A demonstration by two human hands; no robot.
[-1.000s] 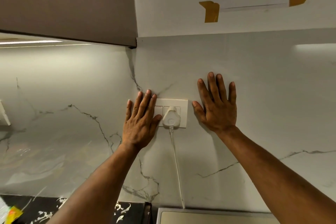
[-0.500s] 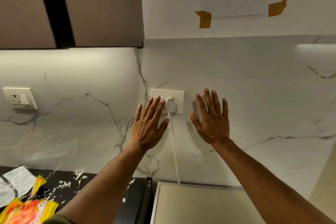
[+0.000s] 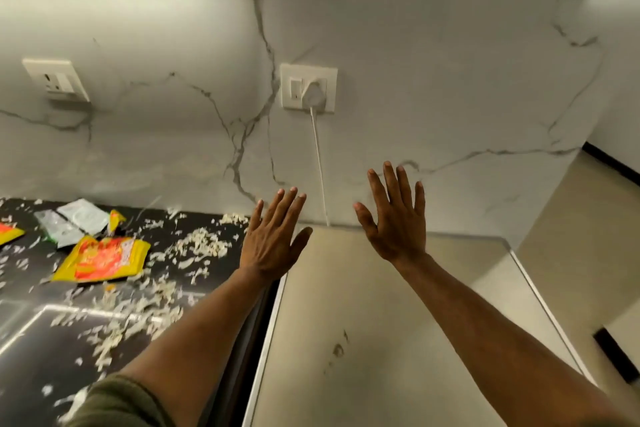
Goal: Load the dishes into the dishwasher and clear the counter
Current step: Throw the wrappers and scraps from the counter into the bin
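Note:
My left hand (image 3: 273, 236) and my right hand (image 3: 394, 218) are both raised with fingers straight and spread, holding nothing. They hover over the back of a beige appliance top (image 3: 381, 322), in front of the marble wall. To the left lies a black counter (image 3: 41, 364) strewn with pale food scraps (image 3: 201, 246). A yellow and red wrapper (image 3: 104, 258) and silver sachets (image 3: 72, 220) lie on it. No dishes are in view.
A white socket with a plug (image 3: 309, 88) sits on the wall, its cord (image 3: 320, 166) running down behind the appliance. A second socket (image 3: 55, 80) is at the left. Floor (image 3: 588, 253) shows to the right of the appliance.
Both hands have come off the wall beside the socket and dropped lower. The view has tilted down, bringing the littered counter and the appliance top into sight.

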